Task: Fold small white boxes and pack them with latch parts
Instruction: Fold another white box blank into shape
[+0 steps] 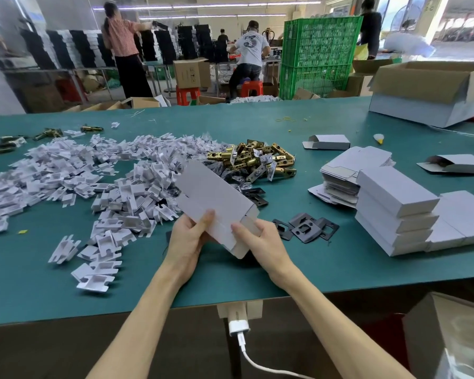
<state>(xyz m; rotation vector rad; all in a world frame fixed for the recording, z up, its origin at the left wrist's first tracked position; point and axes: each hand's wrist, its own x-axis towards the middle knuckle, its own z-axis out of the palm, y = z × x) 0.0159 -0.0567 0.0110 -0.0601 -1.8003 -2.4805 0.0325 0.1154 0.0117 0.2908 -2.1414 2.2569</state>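
The small white box (212,199) sat in both my hands above the near middle of the tabletop (257,277), half formed into a flat sleeve that slanted away toward 11 o'clock. Its near end was open, and I could not see anything inside it. My left hand (188,239) gripped its near left edge, thumb pressed on the top face and fingers curled underneath. My right hand (260,242) pinched the open near end the same way, thumb on top. Both forearms reached in from 6 o'clock, wrists angled toward each other.

Just beyond the box, at 12 o'clock, lay a heap of brass latch parts (257,160). Black strike plates (307,228) lay near my right hand at 3 o'clock. Farther out at 3 o'clock stood a stack of folded boxes (394,212), closed, with a stack of flat blanks (340,179) just behind it. A wide spread of white plastic inserts (93,173) covered the tabletop from 9 to 11 o'clock. At 2 o'clock a large carton (427,88) stood with its flaps open; I could not tell what it held.
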